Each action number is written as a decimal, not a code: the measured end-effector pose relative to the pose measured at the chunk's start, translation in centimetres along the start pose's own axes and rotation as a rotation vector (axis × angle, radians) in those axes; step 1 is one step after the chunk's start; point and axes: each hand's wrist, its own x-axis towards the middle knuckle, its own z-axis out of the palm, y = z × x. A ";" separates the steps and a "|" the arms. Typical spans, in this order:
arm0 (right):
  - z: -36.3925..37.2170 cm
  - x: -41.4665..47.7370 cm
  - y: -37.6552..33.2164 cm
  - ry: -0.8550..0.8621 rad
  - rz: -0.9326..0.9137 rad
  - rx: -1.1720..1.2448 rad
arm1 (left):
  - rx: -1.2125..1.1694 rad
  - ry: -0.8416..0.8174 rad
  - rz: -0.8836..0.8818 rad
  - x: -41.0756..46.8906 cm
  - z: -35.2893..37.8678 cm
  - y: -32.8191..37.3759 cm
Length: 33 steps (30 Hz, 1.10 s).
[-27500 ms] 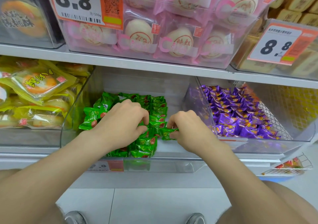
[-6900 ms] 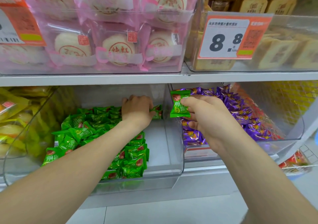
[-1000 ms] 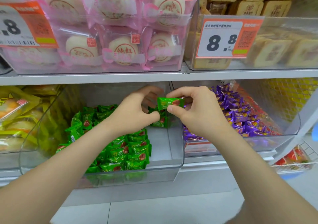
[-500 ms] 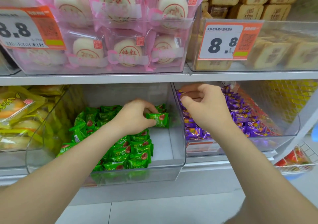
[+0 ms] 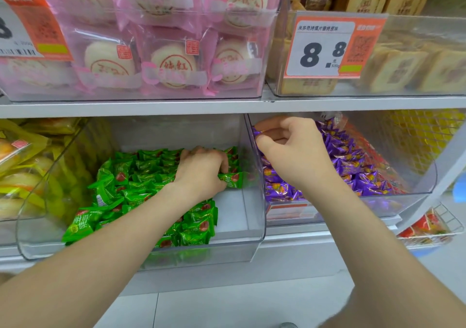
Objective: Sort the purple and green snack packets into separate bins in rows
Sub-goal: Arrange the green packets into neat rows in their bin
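Observation:
Green snack packets (image 5: 141, 176) lie in rows in the middle clear bin (image 5: 259, 216). My left hand (image 5: 201, 174) is inside that bin, its fingers curled on one green packet (image 5: 233, 180) at the right end of a back row. Purple snack packets (image 5: 353, 161) fill the clear bin to the right (image 5: 428, 184). My right hand (image 5: 295, 151) reaches into the back left of that bin. Its thumb and forefinger pinch the edge of a purple packet (image 5: 257, 133).
A shelf board (image 5: 227, 107) runs just above both bins. Above it stand bins of pink-wrapped cakes (image 5: 174, 68) and tan pastries (image 5: 393, 68) with an 8.8 price tag (image 5: 325, 48). Yellow packets (image 5: 22, 166) fill the left bin. A wire basket (image 5: 433, 229) hangs low right.
A second ago my right hand passed a green packet to my left hand. Since then the left has lowered it to the row and the right has gone into the purple bin.

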 end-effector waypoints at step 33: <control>16.2 -6.1 -5.8 -0.798 -0.521 -0.394 | 0.021 -0.422 -0.198 -14.0 -10.1 -11.1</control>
